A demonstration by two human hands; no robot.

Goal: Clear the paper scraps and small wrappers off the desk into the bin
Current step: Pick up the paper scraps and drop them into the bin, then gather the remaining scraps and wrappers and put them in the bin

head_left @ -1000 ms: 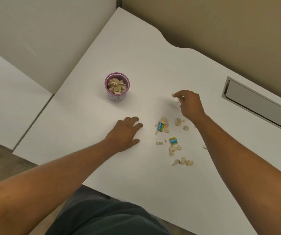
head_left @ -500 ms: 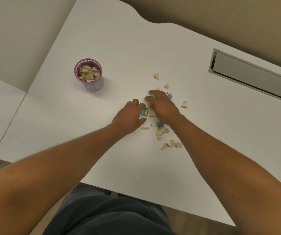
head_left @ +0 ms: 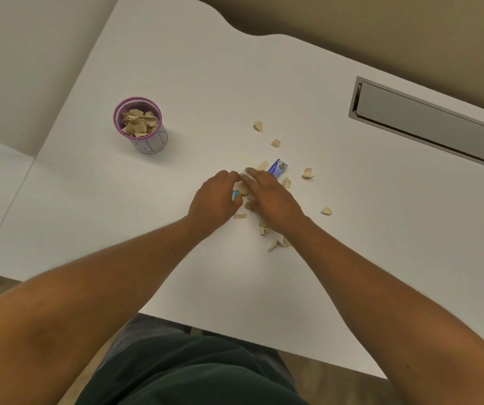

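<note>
both hands cupped together to herd scraps (head_left: 267, 229): left hand (head_left: 216, 200) curled round a wrapper (head_left: 235, 195) and scrap, right hand (head_left: 272, 197) flat, gripping nothing. bin (head_left: 142, 125) sits apart, left.

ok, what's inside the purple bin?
The purple bin holds tan paper scraps, heaped nearly to the rim. That top layer covers whatever lies deeper, so wrappers beneath cannot be confirmed.
</note>
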